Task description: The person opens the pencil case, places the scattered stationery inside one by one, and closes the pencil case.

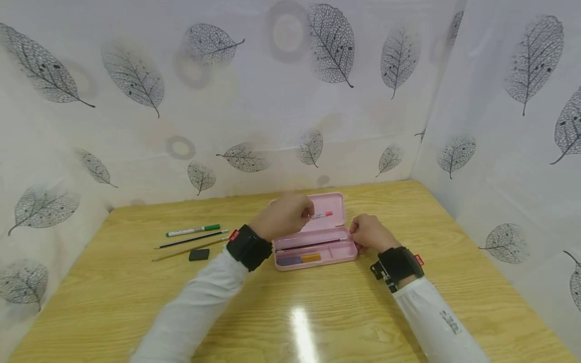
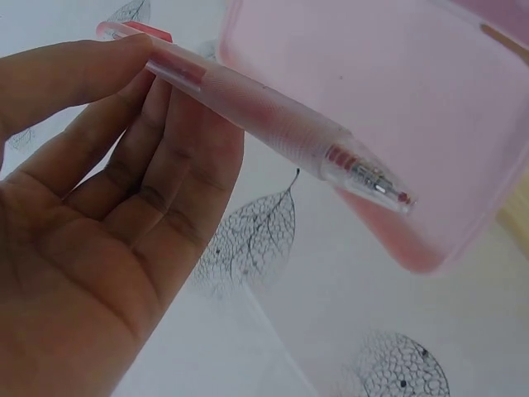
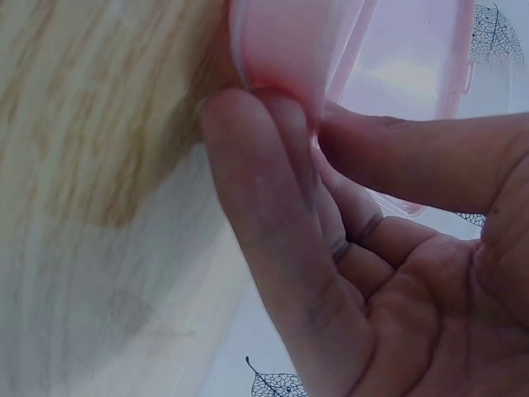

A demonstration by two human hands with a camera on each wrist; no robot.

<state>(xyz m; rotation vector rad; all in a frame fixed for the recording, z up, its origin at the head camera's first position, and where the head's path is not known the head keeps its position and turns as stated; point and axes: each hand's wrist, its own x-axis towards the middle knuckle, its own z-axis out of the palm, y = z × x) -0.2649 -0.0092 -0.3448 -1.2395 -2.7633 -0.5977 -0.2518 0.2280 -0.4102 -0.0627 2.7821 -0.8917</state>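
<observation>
My left hand (image 1: 287,214) pinches a clear-barrelled pen with red parts (image 2: 273,124) between thumb and fingers near its red end, tip pointing away from the palm. In the head view, that hand is over the raised lid of an open pink pencil case (image 1: 338,254). My right hand (image 1: 369,233) grips the case's right end, thumb on the wall's inner side and fingers outside, as the right wrist view shows. Inside the case lie a dark pencil (image 1: 313,245), a purple block (image 1: 289,261) and an orange block (image 1: 310,257).
Left of the case, on the wooden table (image 1: 345,312), lie a green-capped marker (image 1: 192,231), a dark pencil (image 1: 192,239), a yellowish pencil (image 1: 186,250) and a black eraser-like block (image 1: 198,254). Leaf-patterned sheeting (image 1: 254,111) stands behind and at the sides.
</observation>
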